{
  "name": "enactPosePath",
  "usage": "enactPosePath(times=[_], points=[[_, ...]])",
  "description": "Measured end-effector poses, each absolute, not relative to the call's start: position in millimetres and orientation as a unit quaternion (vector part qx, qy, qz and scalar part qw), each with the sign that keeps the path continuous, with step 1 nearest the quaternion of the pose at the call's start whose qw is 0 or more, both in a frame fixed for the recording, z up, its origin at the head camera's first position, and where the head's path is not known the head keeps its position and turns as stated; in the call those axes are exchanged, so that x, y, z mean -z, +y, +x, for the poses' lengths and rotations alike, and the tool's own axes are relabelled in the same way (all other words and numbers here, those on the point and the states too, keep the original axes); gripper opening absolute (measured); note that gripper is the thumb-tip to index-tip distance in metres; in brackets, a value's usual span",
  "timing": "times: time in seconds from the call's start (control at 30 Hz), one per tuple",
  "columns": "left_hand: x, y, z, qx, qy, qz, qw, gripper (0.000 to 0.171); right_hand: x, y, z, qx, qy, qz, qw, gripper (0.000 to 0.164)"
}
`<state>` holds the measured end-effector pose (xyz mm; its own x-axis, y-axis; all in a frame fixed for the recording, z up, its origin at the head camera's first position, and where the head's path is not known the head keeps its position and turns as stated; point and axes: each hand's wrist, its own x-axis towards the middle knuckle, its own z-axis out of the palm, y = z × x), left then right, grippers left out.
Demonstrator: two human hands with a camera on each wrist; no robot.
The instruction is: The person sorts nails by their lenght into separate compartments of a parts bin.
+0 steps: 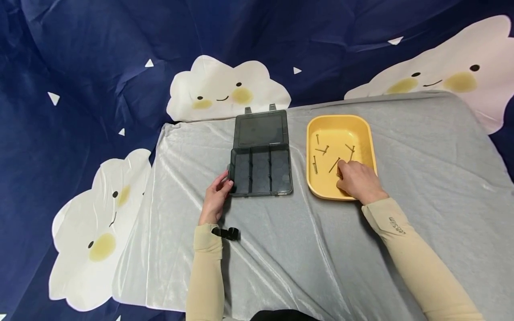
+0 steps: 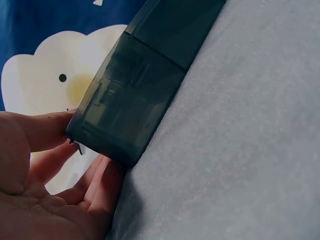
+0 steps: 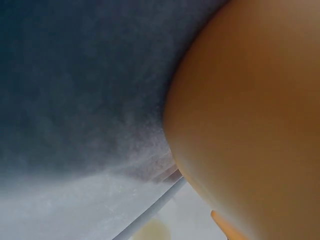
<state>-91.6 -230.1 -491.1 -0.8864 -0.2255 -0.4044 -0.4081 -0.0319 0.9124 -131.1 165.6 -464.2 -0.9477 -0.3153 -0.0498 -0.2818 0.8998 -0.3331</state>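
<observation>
A dark translucent organizer box lies with its lid folded back, its divided compartments facing up. My left hand holds the box's left side; in the left wrist view the thumb lies on its upper edge, the other fingers against the side below. Over the lower right part of a yellow tray, my right hand reaches in with bent fingers pointing down. Several thin metal screws lie scattered on the tray floor, one close to these fingers. Whether the fingertips pinch a screw is hidden.
Grey cloth with wrinkles covers the table. Behind it hangs a dark blue sheet printed with white clouds. A black strap sits on the left wrist. The tray's outer wall fills much of the right wrist view.
</observation>
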Motion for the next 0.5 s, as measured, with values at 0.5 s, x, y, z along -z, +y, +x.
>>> enactPosePath(times=[0.5], points=[[495.2,-232.1,-92.6,-0.682,0.696,-0.217,0.061,0.044,459.8,163.7,-127.9,0.217,0.967,-0.135,0.003,0.006]])
